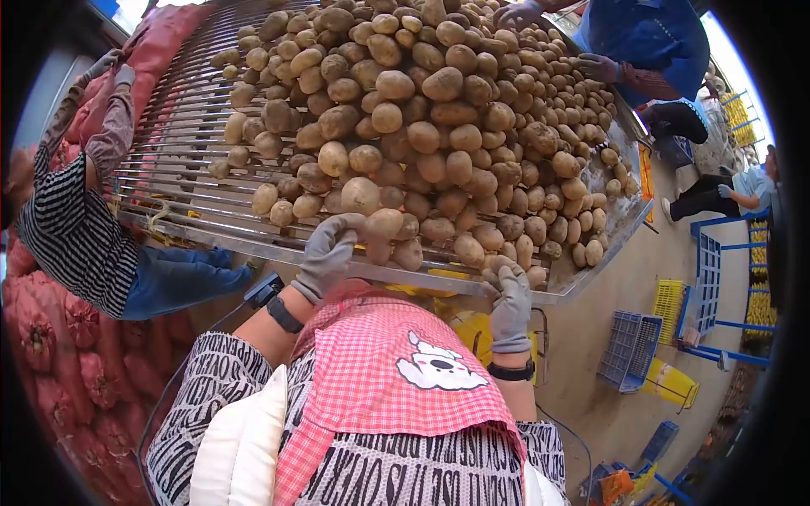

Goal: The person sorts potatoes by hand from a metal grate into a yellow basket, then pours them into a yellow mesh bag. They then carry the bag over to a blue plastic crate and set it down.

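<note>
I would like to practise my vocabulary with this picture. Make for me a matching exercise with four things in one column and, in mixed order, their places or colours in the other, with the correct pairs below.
Things
1. Potatoes
2. Left hand and right hand of the camera wearer
3. Apron
4. Sacks

Places or colours
A. Pink and white checks
B. Covered in grey, near the table's front edge
C. Red, piled at the picture's left
D. Heaped on the barred table

Pairs: 1-D, 2-B, 3-A, 4-C
</note>
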